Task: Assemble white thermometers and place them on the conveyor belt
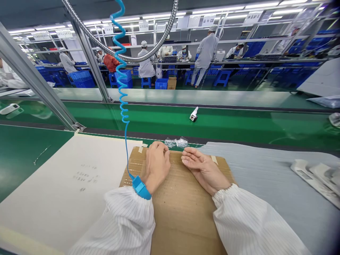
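A brown cardboard sheet (186, 216) lies on the bench in front of me, with tape at its far corners. My left hand (157, 164) rests palm down near its far edge, fingers curled in; no object shows in it. Around that wrist sits a blue wrist strap (141, 187) with a coiled blue cord (122, 78) rising from it. To the right, my right hand (203, 168) is held half cupped over the cardboard, its fingers loosely extended with nothing in them. Just beyond both hands lies a crumpled clear plastic wrapper (176, 142).
A green conveyor belt (154, 117) crosses ahead, carrying a white handheld device (194, 114). White device parts (316, 177) lie on grey foam (265, 184) at right. White paper (66, 191) covers the left bench. A metal post (39, 78) stands left; co-workers sit beyond.
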The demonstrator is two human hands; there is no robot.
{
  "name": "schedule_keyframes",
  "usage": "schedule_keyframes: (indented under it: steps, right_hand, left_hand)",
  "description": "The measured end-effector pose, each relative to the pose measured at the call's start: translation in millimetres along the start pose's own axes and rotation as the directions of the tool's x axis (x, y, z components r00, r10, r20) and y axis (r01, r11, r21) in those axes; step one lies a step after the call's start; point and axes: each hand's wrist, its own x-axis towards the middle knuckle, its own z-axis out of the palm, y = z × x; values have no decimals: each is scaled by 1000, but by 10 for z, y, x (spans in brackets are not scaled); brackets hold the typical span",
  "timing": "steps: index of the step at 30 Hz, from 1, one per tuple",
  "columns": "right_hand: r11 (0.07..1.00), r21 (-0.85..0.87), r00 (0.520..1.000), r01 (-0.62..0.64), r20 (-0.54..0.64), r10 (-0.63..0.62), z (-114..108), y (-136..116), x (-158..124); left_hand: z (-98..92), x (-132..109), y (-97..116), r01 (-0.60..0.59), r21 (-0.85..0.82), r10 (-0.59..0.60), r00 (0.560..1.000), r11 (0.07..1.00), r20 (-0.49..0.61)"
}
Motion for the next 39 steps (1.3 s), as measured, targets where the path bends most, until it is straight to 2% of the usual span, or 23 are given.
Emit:
schedule_keyframes:
  steps: [18, 39]
  right_hand:
    - [1000, -16, 1000, 12, -1, -12, 0, 3, -1]
    - [999, -48, 1000, 9, 4, -9, -20, 16, 2]
  left_hand:
    - [-16, 2, 12, 21, 2, -21, 999, 1000, 26]
    - [8, -6, -17, -4, 7, 3, 1000, 1000, 3]
